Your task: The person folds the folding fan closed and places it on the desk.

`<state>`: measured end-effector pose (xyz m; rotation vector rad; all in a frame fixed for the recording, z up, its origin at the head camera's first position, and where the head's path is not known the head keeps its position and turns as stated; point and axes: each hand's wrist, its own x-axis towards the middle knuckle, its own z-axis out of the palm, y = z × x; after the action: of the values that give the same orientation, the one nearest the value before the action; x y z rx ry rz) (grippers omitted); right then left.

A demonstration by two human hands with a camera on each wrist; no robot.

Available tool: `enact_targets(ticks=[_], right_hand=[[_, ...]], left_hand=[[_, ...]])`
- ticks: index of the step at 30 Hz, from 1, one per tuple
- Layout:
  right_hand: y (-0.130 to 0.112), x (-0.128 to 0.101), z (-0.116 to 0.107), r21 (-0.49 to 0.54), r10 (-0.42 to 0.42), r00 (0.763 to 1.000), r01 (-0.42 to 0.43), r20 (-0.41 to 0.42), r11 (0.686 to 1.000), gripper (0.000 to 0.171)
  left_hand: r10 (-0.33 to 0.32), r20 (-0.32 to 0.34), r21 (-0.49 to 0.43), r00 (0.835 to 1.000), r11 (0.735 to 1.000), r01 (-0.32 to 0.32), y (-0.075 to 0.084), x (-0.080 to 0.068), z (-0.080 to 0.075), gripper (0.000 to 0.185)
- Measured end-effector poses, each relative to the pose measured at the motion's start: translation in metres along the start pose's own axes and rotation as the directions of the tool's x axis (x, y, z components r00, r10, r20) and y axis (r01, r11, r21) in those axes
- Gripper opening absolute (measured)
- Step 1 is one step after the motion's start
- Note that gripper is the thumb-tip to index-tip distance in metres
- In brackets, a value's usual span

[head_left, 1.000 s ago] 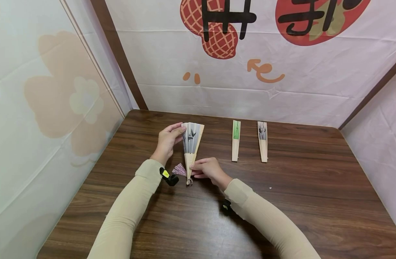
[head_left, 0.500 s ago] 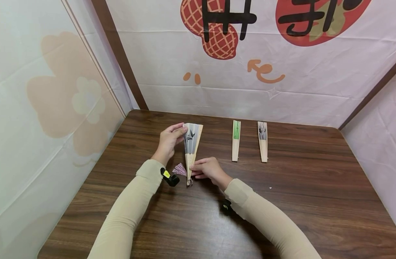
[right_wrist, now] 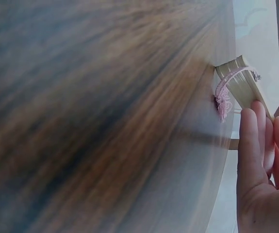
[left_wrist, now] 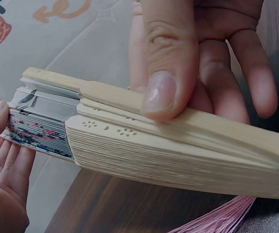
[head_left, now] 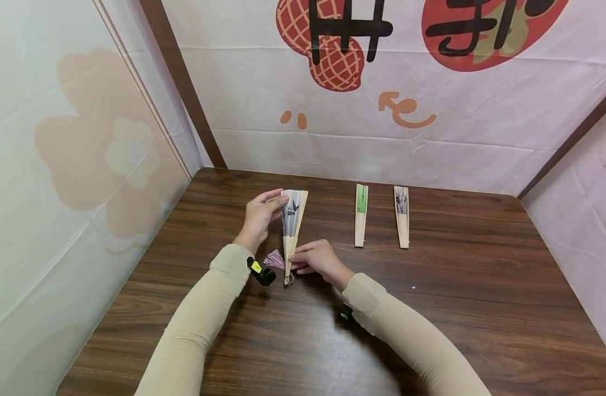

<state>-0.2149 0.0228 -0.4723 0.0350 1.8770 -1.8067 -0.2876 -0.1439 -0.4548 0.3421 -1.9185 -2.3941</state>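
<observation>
Since a second ago we see the fan [head_left: 293, 220] narrowed further between the hands. The left hand [head_left: 260, 216] pinches its paper top; the right hand [head_left: 316, 257] grips its bamboo base beside the pink tassel [head_left: 274, 259]. Two closed fans [head_left: 360, 214] lie right of it.

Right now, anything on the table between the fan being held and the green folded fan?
Nothing: in the head view only bare wooden table lies between the held fan and the green folded fan.
</observation>
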Motion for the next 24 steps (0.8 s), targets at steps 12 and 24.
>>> enact_targets(ticks=[12,24], right_hand=[[0.0000,-0.0008,0.0017,-0.010,-0.016,1.000,0.016,0.002,1.000,0.019],[0.0027,0.0026,0.0019,-0.032,-0.038,0.999,0.037,-0.017,0.999,0.021]], left_hand=[[0.002,0.002,0.030,1.000,1.000,-0.002,-0.0011,-0.0020,0.0043,0.036],[-0.005,0.000,0.052,1.000,0.999,0.005,-0.0029,-0.0022,0.0072,0.041]])
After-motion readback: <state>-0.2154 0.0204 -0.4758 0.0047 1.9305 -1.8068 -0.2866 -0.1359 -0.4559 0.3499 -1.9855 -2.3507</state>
